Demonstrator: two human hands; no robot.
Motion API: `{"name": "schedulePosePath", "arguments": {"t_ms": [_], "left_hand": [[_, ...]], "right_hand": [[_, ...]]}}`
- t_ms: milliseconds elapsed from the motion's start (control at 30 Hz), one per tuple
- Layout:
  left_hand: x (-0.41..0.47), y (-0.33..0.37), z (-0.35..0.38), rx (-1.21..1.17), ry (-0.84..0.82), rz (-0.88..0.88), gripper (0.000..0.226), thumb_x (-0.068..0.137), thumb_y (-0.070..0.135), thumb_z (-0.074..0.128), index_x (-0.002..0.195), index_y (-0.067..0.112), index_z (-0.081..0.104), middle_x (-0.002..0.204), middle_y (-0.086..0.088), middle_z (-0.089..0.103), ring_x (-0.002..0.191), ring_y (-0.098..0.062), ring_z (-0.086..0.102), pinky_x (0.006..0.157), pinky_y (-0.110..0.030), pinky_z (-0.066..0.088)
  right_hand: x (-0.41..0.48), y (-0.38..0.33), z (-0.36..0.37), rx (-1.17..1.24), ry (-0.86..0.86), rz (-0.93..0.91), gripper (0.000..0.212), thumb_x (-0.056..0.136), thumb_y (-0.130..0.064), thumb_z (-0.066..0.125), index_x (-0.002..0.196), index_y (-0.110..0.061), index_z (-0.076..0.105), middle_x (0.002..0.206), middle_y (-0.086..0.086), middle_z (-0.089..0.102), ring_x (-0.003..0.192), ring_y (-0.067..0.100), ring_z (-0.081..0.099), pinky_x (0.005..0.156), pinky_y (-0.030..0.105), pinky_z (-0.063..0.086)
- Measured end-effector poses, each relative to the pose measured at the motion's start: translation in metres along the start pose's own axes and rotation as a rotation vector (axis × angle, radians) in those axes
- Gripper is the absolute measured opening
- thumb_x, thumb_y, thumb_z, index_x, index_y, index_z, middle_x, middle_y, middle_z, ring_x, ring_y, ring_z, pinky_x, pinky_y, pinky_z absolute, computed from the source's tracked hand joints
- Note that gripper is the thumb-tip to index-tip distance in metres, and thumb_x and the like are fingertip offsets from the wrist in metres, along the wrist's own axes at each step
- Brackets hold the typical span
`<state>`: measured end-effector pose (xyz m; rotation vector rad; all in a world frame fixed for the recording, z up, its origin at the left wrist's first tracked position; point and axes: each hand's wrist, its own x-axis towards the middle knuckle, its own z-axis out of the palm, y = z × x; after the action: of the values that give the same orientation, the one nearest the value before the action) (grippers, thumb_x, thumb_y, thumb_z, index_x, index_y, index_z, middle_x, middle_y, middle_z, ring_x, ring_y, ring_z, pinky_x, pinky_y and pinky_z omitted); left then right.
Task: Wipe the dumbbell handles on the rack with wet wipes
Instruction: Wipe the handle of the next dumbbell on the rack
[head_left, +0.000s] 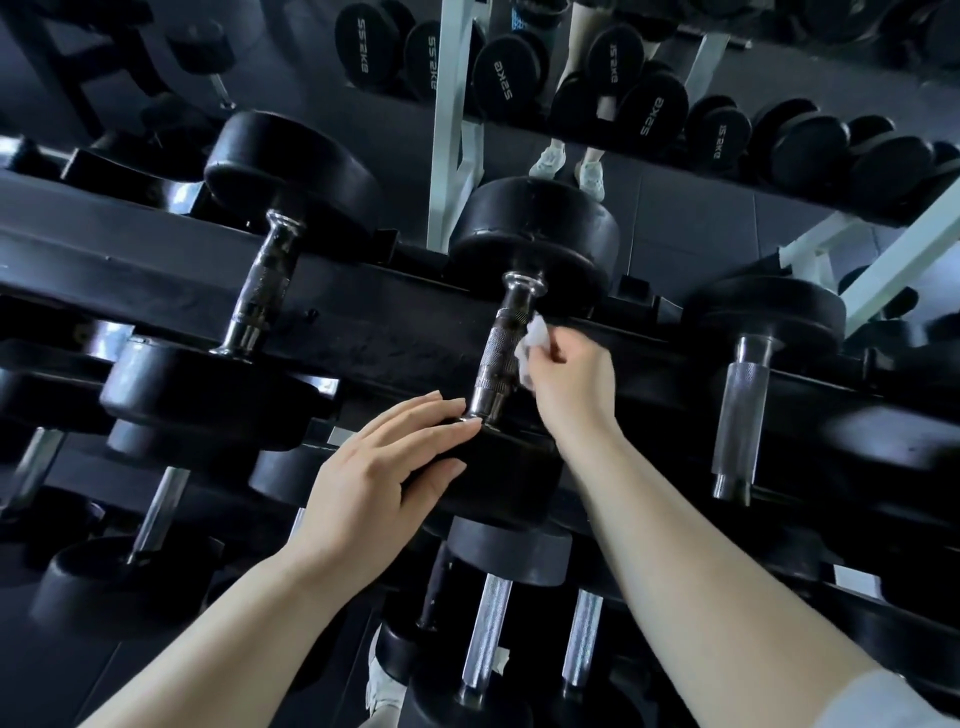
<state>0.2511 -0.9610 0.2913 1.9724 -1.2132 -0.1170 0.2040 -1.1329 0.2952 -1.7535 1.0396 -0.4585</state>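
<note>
1. Black rubber dumbbells lie in rows on a dark rack (395, 332), seen from above.
2. Middle dumbbell (535, 228): its knurled metal handle (498, 353) runs from the near head (509, 478) up to the far head, leaning slightly right towards the top.
3. Right hand (569, 379): fingers curled, pinching a crumpled white wipe (532, 340). The wipe is pressed against the right side of that handle, about halfway along it.
4. Left hand (374, 478): fingers straight and close together, resting flat on the near head of the same dumbbell. The fingertips lie just beside the handle's lower collar. This hand holds nothing.
5. Left dumbbell (291, 156): its handle is dark and mottled, and no hand touches it.
6. Right dumbbell (763, 312): its handle is a bright, plain metal sleeve, and no hand touches it.
7. Lower tier: more bright metal handles (485, 670) show between and below the forearms.
8. Behind the rack a mirror (691, 218) reflects further dumbbells with reversed lettering, white frame posts and a pair of pale shoes (548, 161).
9. A pale shoe (382, 691) shows on the floor at the bottom edge.
</note>
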Motion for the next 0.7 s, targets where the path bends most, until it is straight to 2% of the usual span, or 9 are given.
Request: {"name": "schedulePosePath", "arguments": {"t_ms": [100,167,267,300,367,400,500,600,700], "left_hand": [[-0.001,0.000,0.001,-0.007,0.007,0.006,0.030,0.084,0.032,0.048,0.111,0.026,0.058,0.116,0.012,0.056,0.116,-0.006,0.046,0.099,-0.008,0.031],[-0.001,0.001,0.001,-0.011,0.003,0.002,0.029,0.084,0.032,0.047,0.111,0.028,0.056,0.117,0.011,0.056,0.117,-0.006,0.046,0.100,-0.010,0.031],[-0.001,0.002,0.002,-0.020,0.002,-0.008,0.031,0.084,0.033,0.046,0.114,0.028,0.053,0.117,0.011,0.055,0.118,-0.006,0.045,0.100,-0.012,0.031],[-0.001,0.003,0.002,-0.022,0.005,-0.011,0.031,0.084,0.033,0.046,0.113,0.028,0.055,0.117,0.011,0.055,0.118,-0.006,0.045,0.100,-0.012,0.031],[-0.002,0.004,0.002,-0.016,0.019,-0.016,0.034,0.084,0.032,0.046,0.112,0.022,0.061,0.116,0.010,0.055,0.118,-0.008,0.045,0.101,-0.014,0.031],[-0.002,0.005,0.003,-0.004,0.027,-0.015,0.035,0.083,0.031,0.046,0.111,0.019,0.063,0.116,0.009,0.055,0.118,-0.009,0.045,0.101,-0.016,0.031],[-0.004,0.004,0.004,-0.005,0.043,-0.014,0.034,0.084,0.028,0.047,0.110,0.015,0.064,0.117,0.007,0.055,0.118,-0.011,0.045,0.101,-0.018,0.031],[-0.003,0.002,0.002,-0.032,0.005,0.005,0.035,0.083,0.029,0.047,0.110,0.016,0.065,0.117,0.008,0.054,0.117,-0.011,0.045,0.100,-0.021,0.033],[-0.004,-0.004,-0.015,-0.094,0.015,-0.001,0.033,0.080,0.032,0.050,0.106,0.019,0.065,0.116,0.010,0.053,0.109,-0.012,0.050,0.092,-0.018,0.037]], "right_hand": [[-0.018,0.006,-0.013,-0.068,-0.248,0.035,0.045,0.089,-0.014,0.045,0.044,-0.012,0.044,0.045,-0.006,0.046,0.042,0.005,0.038,0.046,0.015,0.032],[-0.021,0.002,-0.025,-0.084,-0.380,0.086,0.034,0.084,-0.003,0.045,0.050,-0.005,0.050,0.046,-0.003,0.048,0.045,0.007,0.041,0.045,0.015,0.037],[-0.006,-0.005,-0.022,0.006,-0.251,0.169,0.027,0.078,0.010,0.040,0.058,-0.001,0.054,0.060,0.003,0.056,0.061,0.013,0.056,0.064,0.024,0.056],[-0.003,-0.007,-0.017,0.031,-0.222,0.201,0.029,0.078,0.012,0.039,0.058,-0.004,0.052,0.062,0.004,0.056,0.061,0.014,0.057,0.062,0.024,0.056],[-0.004,-0.005,-0.006,-0.024,-0.239,0.201,0.032,0.080,0.010,0.042,0.054,-0.009,0.046,0.055,0.004,0.050,0.050,0.014,0.049,0.044,0.020,0.046],[-0.007,-0.003,-0.004,-0.094,-0.273,0.170,0.034,0.081,0.005,0.044,0.050,-0.011,0.042,0.050,0.003,0.046,0.046,0.015,0.044,0.040,0.020,0.039],[-0.020,-0.004,-0.018,-0.166,-0.363,0.068,0.043,0.081,-0.002,0.045,0.040,-0.012,0.045,0.035,-0.004,0.047,0.041,0.012,0.045,0.044,0.014,0.036],[-0.024,-0.022,-0.036,0.023,-0.442,0.095,0.033,0.074,0.012,0.041,0.062,-0.009,0.064,0.053,-0.002,0.066,0.056,0.007,0.063,0.052,0.013,0.049],[-0.024,-0.040,-0.031,0.148,-0.433,0.073,0.036,0.078,0.014,0.041,0.076,-0.012,0.066,0.068,0.000,0.072,0.074,0.014,0.070,0.061,0.022,0.056]]}}
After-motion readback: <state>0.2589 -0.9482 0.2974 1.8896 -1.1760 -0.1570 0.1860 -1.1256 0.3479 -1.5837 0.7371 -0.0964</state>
